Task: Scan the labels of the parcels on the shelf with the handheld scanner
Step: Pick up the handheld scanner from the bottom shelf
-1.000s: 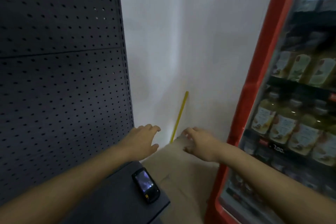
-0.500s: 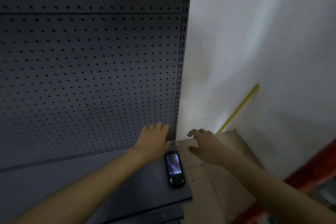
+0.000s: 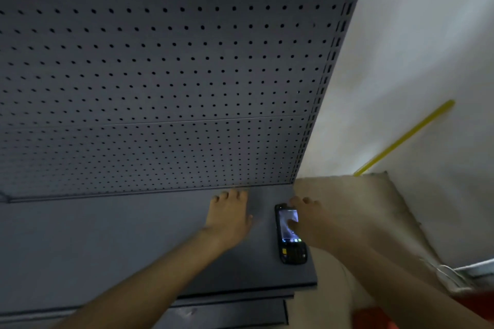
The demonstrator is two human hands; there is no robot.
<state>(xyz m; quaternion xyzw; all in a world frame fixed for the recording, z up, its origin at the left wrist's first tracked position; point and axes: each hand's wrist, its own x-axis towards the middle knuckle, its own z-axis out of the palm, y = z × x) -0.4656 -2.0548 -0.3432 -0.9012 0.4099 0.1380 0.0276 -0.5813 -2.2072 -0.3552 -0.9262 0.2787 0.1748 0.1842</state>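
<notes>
The black handheld scanner lies flat, screen lit, on the dark grey shelf near its right end. My right hand sits on the scanner's far half, with the thumb across the screen and the fingers curled over its top right edge. My left hand rests flat and spread on the shelf just left of the scanner, fingertips near the back panel. No parcel is in view.
A grey perforated back panel rises behind the shelf. To the right are a brown cardboard sheet, a yellow stick leaning on the white wall, and a red cabinet edge at the bottom right.
My view swung left from the drinks fridge to the shelf. My right hand moved from above the cardboard onto the scanner, and my left hand settled flat on the shelf.
</notes>
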